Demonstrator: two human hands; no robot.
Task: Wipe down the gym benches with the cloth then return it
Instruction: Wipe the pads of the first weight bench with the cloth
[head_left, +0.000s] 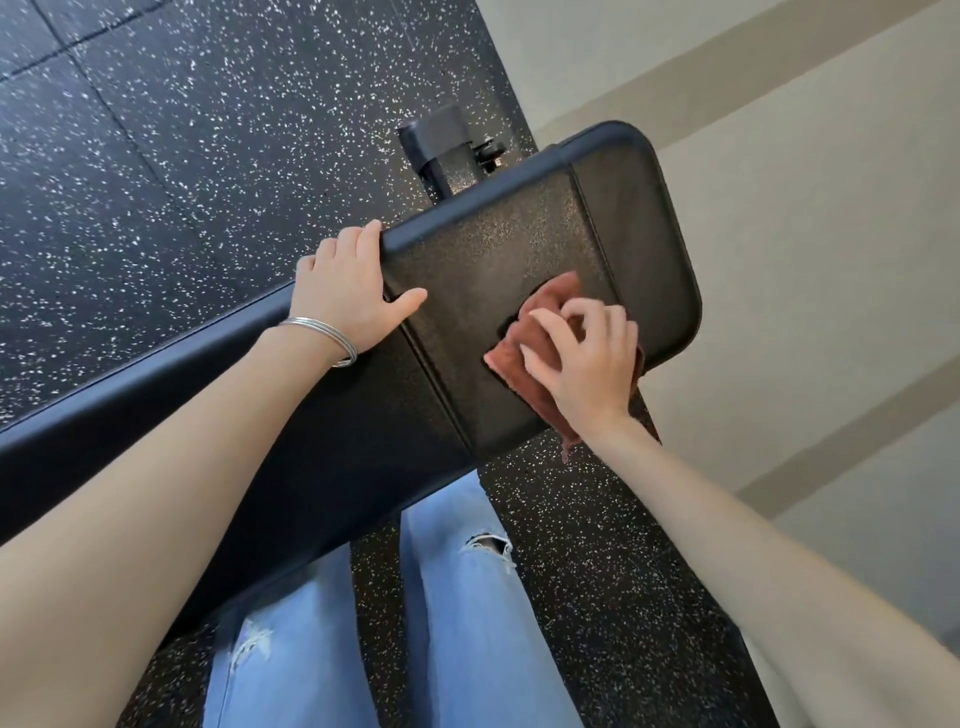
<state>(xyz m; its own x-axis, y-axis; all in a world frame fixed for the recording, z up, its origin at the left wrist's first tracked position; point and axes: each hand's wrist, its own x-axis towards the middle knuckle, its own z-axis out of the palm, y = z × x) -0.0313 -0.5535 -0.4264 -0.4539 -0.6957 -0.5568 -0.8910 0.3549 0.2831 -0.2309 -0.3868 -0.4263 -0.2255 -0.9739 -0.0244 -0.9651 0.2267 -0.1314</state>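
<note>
A black padded gym bench (483, 244) runs from the lower left to the upper right of the head view, its rounded end near the wall. A reddish-brown cloth (545, 306) lies bunched on the end pad. My right hand (582, 358) presses on the cloth with curled fingers, and part of the cloth hangs past the pad's near edge under my wrist. My left hand (348, 291), with thin silver bangles on the wrist, grips the far edge of the bench, thumb resting on the top surface.
Black rubber floor (156, 156) with white speckles surrounds the bench. A black metal bench leg (441, 150) stands behind the pad. A beige wall (805, 208) rises on the right. My legs in torn blue jeans (457, 597) stand close against the bench's near side.
</note>
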